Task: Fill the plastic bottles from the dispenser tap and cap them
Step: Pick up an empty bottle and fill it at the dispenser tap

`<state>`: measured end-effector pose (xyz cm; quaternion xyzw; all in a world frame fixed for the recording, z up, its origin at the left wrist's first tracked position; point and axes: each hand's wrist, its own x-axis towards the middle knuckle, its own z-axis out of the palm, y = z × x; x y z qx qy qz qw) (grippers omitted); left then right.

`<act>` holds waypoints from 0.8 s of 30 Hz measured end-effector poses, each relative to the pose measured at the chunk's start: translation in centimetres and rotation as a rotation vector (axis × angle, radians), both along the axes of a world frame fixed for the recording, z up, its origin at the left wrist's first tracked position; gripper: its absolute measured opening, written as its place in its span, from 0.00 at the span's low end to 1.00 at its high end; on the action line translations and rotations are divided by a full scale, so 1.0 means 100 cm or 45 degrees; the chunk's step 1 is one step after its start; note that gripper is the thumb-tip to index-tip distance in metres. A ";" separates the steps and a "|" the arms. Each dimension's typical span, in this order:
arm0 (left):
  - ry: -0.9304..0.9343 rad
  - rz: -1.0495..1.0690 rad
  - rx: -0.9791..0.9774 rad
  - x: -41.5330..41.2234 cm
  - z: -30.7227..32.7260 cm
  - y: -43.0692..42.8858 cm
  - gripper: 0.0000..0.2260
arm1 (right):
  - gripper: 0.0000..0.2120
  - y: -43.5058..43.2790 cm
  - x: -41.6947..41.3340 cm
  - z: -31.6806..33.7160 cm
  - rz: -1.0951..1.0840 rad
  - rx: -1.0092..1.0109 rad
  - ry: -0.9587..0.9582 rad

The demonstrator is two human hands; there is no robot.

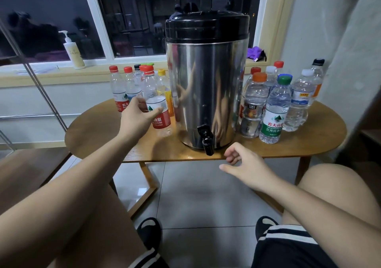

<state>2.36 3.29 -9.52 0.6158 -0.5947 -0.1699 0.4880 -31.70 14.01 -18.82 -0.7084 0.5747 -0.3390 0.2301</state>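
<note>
Head view, taken from a seated position: bare knees and black slippers (149, 232) over a tiled floor (195, 195), with the tabletop (309, 144) directly ahead. Right grip (243, 160) hovers at the near edge of the tabletop, just beside and below the tap (206, 140); its fingers are loosely curled and hold nothing. Left grip (138, 117) is extended to the left of the dispenser (206, 82), thumb across the front and fingers wrapped behind a red-labelled bottle (161, 121), taken at mid-body over the label. That bottle is near upright, long axis vertical with a slight lean, red cap on and pointing up, base at or just above the tabletop; which of the two cannot be told. Assessment: it appears empty, so light and thin-walled; it will dent under a hard squeeze and turn heavier and slicker once filled. The labelled waist is the sound place to hold; the cap must come off before the neck goes under the spout, which points down past the table edge. Behind it stand the capped left bottles (118, 86), seemingly empty. Right of the dispenser the right bottles (272, 113) look full. Farthest, a pump bottle (72, 51) stands on the windowsill (41, 72).
</note>
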 end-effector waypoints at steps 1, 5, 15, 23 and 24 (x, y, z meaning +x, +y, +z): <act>-0.022 -0.021 -0.024 0.000 0.002 0.018 0.24 | 0.16 0.000 0.000 0.001 -0.002 -0.009 -0.018; -0.041 -0.110 -0.062 -0.001 -0.011 0.077 0.22 | 0.17 0.003 0.006 0.003 0.009 -0.037 -0.096; -0.071 -0.543 0.287 -0.037 -0.076 0.145 0.19 | 0.30 0.019 0.018 0.003 0.385 0.303 -0.081; -0.293 -0.852 0.409 -0.070 -0.098 0.142 0.22 | 0.37 0.019 0.022 -0.013 0.448 0.536 -0.136; -0.316 -0.854 0.403 -0.070 -0.096 0.141 0.22 | 0.38 0.020 0.021 -0.012 0.444 0.529 -0.136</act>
